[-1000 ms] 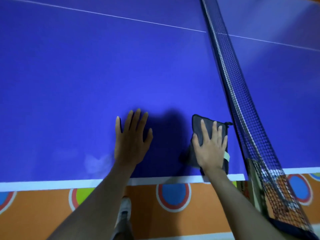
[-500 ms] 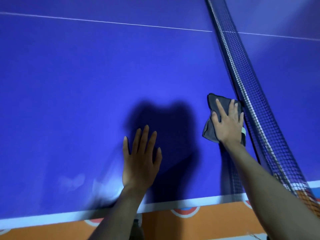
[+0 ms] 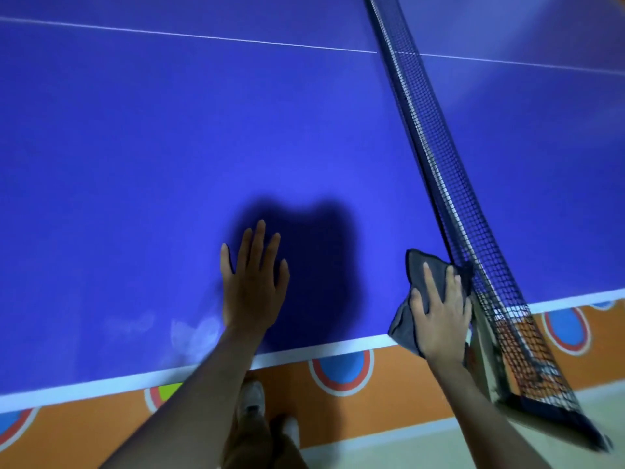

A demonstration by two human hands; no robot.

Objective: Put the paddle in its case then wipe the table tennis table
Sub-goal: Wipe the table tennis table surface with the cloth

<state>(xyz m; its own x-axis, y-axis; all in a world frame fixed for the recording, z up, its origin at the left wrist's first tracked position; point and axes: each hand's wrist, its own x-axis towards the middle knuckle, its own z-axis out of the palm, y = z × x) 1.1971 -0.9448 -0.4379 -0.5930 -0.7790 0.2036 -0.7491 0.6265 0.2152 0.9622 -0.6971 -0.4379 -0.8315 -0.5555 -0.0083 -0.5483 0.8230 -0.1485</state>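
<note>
left hand (image 3: pixel 253 286) flat on table (image 3: pixel 169 147), right hand (image 3: pixel 439 319) on cloth (image 3: pixel 414 265) — beside net (image 3: pixel 439 157)

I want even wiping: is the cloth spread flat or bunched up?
Bunched. The grey cloth sits crumpled under the right hand, its folds hanging past the table edge.

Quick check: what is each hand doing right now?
Left hand: open, flat on the blue table, holding nothing.
Right hand: open, straight fingers pressing the grey cloth on the table beside the net.
</note>
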